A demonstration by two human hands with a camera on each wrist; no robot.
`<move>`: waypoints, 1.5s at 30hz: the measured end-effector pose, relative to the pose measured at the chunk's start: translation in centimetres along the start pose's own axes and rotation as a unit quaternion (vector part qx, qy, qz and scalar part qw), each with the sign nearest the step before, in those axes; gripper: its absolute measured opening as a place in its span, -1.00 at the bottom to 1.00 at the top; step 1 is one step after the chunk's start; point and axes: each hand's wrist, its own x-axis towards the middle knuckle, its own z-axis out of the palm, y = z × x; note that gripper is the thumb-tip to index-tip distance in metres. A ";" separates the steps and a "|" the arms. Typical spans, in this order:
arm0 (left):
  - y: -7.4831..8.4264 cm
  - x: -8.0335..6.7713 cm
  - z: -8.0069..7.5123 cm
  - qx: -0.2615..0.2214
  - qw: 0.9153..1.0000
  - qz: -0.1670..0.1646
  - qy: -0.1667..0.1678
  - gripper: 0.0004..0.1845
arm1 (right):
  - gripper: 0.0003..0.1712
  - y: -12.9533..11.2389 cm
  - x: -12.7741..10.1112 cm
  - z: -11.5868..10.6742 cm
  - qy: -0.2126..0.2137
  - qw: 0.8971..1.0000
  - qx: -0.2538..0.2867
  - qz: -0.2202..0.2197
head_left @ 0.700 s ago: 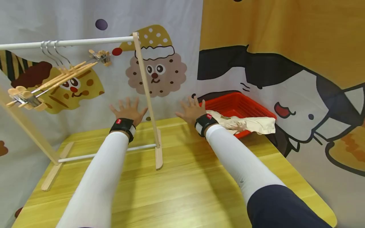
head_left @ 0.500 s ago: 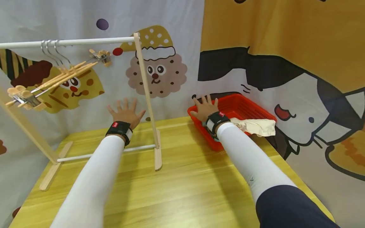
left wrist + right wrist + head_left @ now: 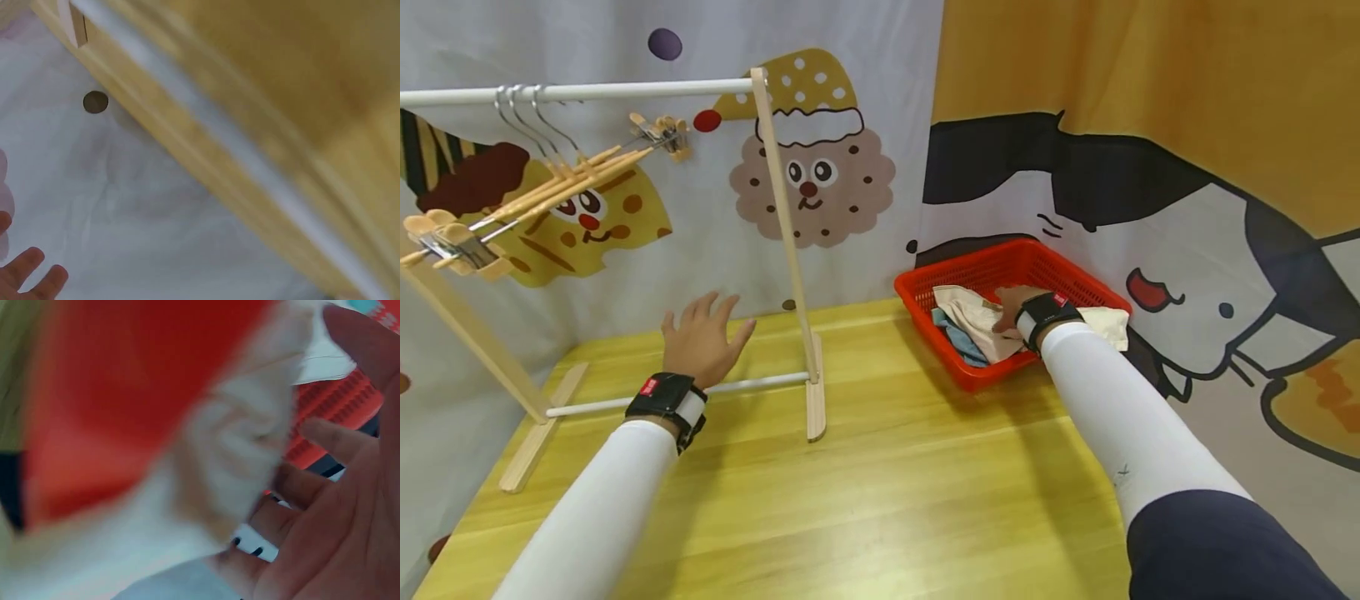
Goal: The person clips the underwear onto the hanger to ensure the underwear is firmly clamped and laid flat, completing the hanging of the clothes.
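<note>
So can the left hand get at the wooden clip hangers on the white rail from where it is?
Probably yes: the left hand hovers open and empty below the wooden clip hangers, with nothing between them, only an upward reach to the white rail.

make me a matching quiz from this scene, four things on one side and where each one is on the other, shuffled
Things:
1. wooden hangers
2. cream cloth
3. left hand
4. red basket

Places:
A. on the table's far right, by the curtain
B. in the air above the rack's bottom rail
C. hooked on the white top rail
D. inside the basket, under the right hand

Pairs: 1-C, 2-D, 3-B, 4-A
</note>
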 end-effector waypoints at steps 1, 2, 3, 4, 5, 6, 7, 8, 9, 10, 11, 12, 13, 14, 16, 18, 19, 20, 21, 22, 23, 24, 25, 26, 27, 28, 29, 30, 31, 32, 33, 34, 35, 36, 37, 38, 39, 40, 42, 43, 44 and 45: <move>-0.2 -0.5 0.1 -0.006 1.000 0.003 0.006 -0.30 | -0.11 0.3 0.0 0.0 0.000 1.000 -0.004 -0.009; -0.3 -1.0 0.2 -0.010 1.000 0.004 0.013 -0.31 | -0.16 0.6 0.1 0.1 0.003 1.000 -0.013 -0.019; -0.5 -1.5 0.3 -0.016 1.000 0.006 0.021 -0.33 | -0.23 0.8 0.2 0.2 0.004 0.999 -0.024 -0.029; -0.6 -2.0 0.5 -0.024 0.999 0.007 0.028 -0.34 | -0.29 1.0 0.4 0.3 0.007 0.999 -0.037 -0.039; -0.6 -2.4 0.6 -0.031 0.999 0.006 0.033 -0.35 | -0.36 1.1 0.5 0.5 0.009 0.998 -0.049 -0.049; -0.6 -2.8 0.7 -0.038 0.998 0.006 0.039 -0.36 | -0.45 1.2 0.7 0.7 0.012 0.997 -0.059 -0.055; -0.5 -3.1 0.7 -0.045 0.998 0.005 0.045 -0.36 | -0.51 1.4 1.0 0.8 0.016 0.996 -0.068 -0.062; -0.3 -3.5 0.7 -0.053 0.997 0.008 0.054 -0.38 | -0.59 1.7 1.4 1.0 0.021 0.995 -0.072 -0.065; 0.0 -3.8 0.7 -0.062 0.996 0.012 0.063 -0.40 | -0.67 1.9 1.6 1.1 0.025 0.995 -0.075 -0.067; 0.4 -4.1 0.7 -0.072 0.994 0.017 0.074 -0.43 | -0.74 2.2 1.9 1.2 0.031 0.994 -0.079 -0.067; 0.9 -4.4 0.6 -0.087 0.992 0.027 0.089 -0.47 | -0.82 2.5 2.1 1.2 0.040 0.994 -0.082 -0.064; 1.4 -4.7 0.6 -0.104 0.988 0.039 0.104 -0.51 | -0.87 2.7 2.3 1.2 0.055 0.993 -0.085 -0.061; 2.0 -5.0 0.6 -0.121 0.984 0.055 0.120 -0.55 | -0.91 2.9 2.4 1.2 0.069 0.992 -0.090 -0.059; 2.5 -5.3 0.6 -0.138 0.978 0.074 0.135 -0.60 | -0.94 3.0 2.4 1.2 0.086 0.990 -0.094 -0.058; 3.6 -5.8 0.7 -0.171 0.966 0.110 0.157 -0.66 | -0.90 3.0 2.4 1.0 0.118 0.986 -0.099 -0.055; 4.5 -6.2 0.9 -0.193 0.956 0.143 0.168 -0.70 | -0.87 3.0 2.4 1.0 0.131 0.985 -0.091 -0.061; 4.9 -6.4 0.9 -0.203 0.951 0.158 0.170 -0.72 | -0.86 3.0 2.4 1.0 0.126 0.986 -0.082 -0.073; 5.2 -6.7 1.0 -0.209 0.947 0.170 0.172 -0.74 | -0.85 3.1 2.4 1.0 0.115 0.987 -0.065 -0.086; 5.6 -6.9 1.1 -0.217 0.944 0.180 0.173 -0.75 | -0.84 3.2 2.4 1.1 0.099 0.989 -0.048 -0.097; 5.9 -7.1 1.2 -0.224 0.941 0.189 0.171 -0.76 | -0.81 3.2 2.4 1.2 0.083 0.990 -0.033 -0.107; 6.3 -7.3 1.3 -0.230 0.938 0.197 0.169 -0.77 | -0.77 3.3 2.4 1.2 0.066 0.991 -0.017 -0.114; 6.6 -7.4 1.4 -0.236 0.935 0.203 0.167 -0.78 | -0.75 3.4 2.4 1.3 0.057 0.991 -0.004 -0.121; 7.0 -7.6 1.5 -0.241 0.934 0.209 0.163 -0.78 | -0.72 3.5 2.5 1.3 0.049 0.991 0.003 -0.126; 7.3 -7.7 1.7 -0.246 0.932 0.214 0.159 -0.78 | -0.70 3.7 2.5 1.4 0.045 0.991 0.008 -0.124; 7.6 -7.8 1.8 -0.252 0.930 0.217 0.156 -0.78 | -0.69 3.7 2.5 1.4 0.047 0.991 0.006 -0.121; 8.0 -7.9 2.0 -0.258 0.928 0.219 0.152 -0.78 | -0.69 3.8 2.6 1.4 0.054 0.991 0.003 -0.122; 8.3 -8.0 2.1 -0.266 0.927 0.220 0.148 -0.77 | -0.71 3.8 2.6 1.4 0.062 0.991 0.002 -0.119; 8.6 -8.1 2.2 -0.275 0.925 0.219 0.144 -0.77 | -0.73 3.8 2.7 1.4 0.072 0.990 -0.003 -0.118; 8.9 -8.3 2.2 -0.285 0.923 0.219 0.140 -0.77 | -0.75 3.8 2.6 1.4 0.083 0.990 -0.007 -0.116; 9.2 -8.5 2.1 -0.296 0.920 0.218 0.137 -0.76 | -0.78 3.7 2.6 1.3 0.097 0.988 -0.011 -0.117; 9.6 -8.7 2.1 -0.306 0.917 0.218 0.134 -0.76 | -0.81 3.6 2.6 1.3 0.113 0.987 -0.016 -0.117; 9.9 -9.0 2.0 -0.316 0.914 0.217 0.131 -0.76 | -0.84 3.5 2.5 1.2 0.130 0.984 -0.020 -0.119; 10.2 -9.2 2.0 -0.323 0.912 0.218 0.129 -0.75 | -0.87 3.4 2.4 1.1 0.145 0.982 -0.023 -0.122; 10.5 -9.3 1.9 -0.329 0.910 0.220 0.127 -0.75 | -0.87 3.3 2.3 0.9 0.162 0.978 -0.027 -0.125; 10.8 -9.5 1.9 -0.333 0.908 0.222 0.126 -0.75 | -0.88 3.1 2.0 0.7 0.176 0.976 -0.026 -0.129; 11.0 -9.6 1.9 -0.336 0.906 0.224 0.126 -0.75 | -0.88 3.0 1.8 0.6 0.190 0.973 -0.022 -0.132; 11.3 -9.7 1.9 -0.337 0.905 0.227 0.124 -0.76 | -0.87 2.8 1.5 0.3 0.203 0.969 -0.020 -0.137; 11.5 -9.8 1.9 -0.337 0.905 0.230 0.122 -0.76 | -0.85 2.6 1.2 0.1 0.217 0.965 -0.018 -0.143; 11.9 -10.0 2.0 -0.334 0.905 0.236 0.115 -0.78 | -0.80 2.1 0.4 -0.3 0.247 0.957 -0.015 -0.151; 12.0 -10.1 2.0 -0.333 0.905 0.239 0.111 -0.79 | -0.77 1.9 0.0 -0.6 0.262 0.952 -0.012 -0.157; 12.2 -10.1 2.0 -0.331 0.906 0.242 0.107 -0.80 | -0.74 1.8 -0.3 -0.8 0.281 0.946 -0.009 -0.160; 12.3 -10.1 2.0 -0.329 0.906 0.245 0.103 -0.81 | -0.72 1.6 -0.7 -1.1 0.301 0.939 -0.008 -0.168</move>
